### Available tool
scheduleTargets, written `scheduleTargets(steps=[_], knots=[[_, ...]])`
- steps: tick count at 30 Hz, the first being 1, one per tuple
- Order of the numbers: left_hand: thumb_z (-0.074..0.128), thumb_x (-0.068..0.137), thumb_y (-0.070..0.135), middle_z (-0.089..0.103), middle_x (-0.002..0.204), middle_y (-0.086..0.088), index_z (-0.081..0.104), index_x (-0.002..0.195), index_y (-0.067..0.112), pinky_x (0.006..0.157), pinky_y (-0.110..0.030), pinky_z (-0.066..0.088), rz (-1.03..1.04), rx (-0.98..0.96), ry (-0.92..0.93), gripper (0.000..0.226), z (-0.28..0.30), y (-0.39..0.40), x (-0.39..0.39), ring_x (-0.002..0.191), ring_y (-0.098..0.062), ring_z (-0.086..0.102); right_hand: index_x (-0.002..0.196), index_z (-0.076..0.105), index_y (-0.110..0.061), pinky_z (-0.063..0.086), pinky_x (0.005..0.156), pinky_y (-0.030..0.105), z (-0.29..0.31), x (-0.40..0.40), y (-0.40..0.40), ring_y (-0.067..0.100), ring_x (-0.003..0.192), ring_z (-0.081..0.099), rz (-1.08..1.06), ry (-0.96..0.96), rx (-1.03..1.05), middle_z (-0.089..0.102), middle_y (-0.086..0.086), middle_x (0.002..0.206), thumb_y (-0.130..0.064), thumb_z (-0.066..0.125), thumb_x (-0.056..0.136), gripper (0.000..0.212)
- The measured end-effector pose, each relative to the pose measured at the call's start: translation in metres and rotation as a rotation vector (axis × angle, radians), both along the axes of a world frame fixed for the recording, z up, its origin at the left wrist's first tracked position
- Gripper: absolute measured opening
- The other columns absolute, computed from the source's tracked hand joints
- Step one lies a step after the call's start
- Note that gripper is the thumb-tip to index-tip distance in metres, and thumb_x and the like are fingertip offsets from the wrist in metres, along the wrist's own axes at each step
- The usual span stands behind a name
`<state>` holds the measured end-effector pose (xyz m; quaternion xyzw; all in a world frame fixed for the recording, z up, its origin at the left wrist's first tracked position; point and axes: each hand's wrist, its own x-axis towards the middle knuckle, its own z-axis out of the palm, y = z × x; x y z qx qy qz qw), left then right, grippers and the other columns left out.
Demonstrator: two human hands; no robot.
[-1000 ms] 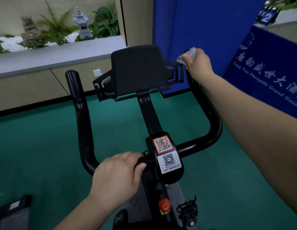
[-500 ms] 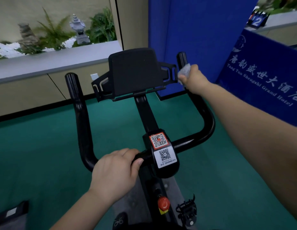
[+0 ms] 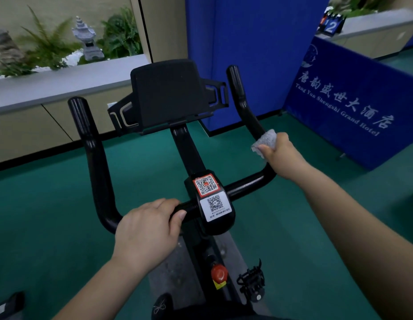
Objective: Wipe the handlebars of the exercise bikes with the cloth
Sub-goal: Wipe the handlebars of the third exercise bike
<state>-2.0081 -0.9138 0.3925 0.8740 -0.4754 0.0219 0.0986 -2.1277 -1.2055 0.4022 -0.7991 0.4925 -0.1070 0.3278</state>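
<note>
R hand (image 3: 282,155) grips cloth (image 3: 264,140) round R handlebar (image 3: 244,107); L hand (image 3: 146,229) clasps crossbar. Risk: cloth bunches, skips bar underside.

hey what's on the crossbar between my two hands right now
In the head view, between the left hand and the right hand with the cloth, the bar carries the centre housing with two QR stickers, then bare black handlebar.

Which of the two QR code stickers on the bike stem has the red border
The upper QR sticker, farther from the person, has the red-orange border. The lower QR sticker, beside the left hand, is plain white with small print beneath its code.
</note>
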Motion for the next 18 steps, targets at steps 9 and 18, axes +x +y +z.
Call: scheduleTargets(steps=[9, 18], knots=[[0.03, 0.086, 0.048, 0.067, 0.076, 0.01, 0.065, 0.091, 0.029, 0.046, -0.025, 0.039, -0.002, 0.012, -0.022, 0.041, 0.0, 0.0, -0.003, 0.063, -0.02, 0.064, 0.108, 0.034, -0.009, 0.039, 0.057, 0.028, -0.014, -0.024, 0.084, 0.013, 0.07, 0.05, -0.376, -0.447, 0.263, 0.052, 0.007, 0.094, -0.035, 0.041, 0.099, 0.028], [0.032, 0.086, 0.047, 0.067, 0.077, 0.009, 0.066, 0.093, 0.028, 0.047, -0.023, 0.029, -0.006, 0.004, -0.038, 0.039, 0.0, 0.002, -0.005, 0.065, -0.021, 0.065, 0.104, 0.049, -0.006, 0.048, 0.062, 0.027, -0.027, -0.031, 0.137, 0.021, 0.082, 0.061, -0.215, -0.394, 0.356, 0.06, 0.005, 0.091, -0.041, 0.048, 0.095, 0.036]])
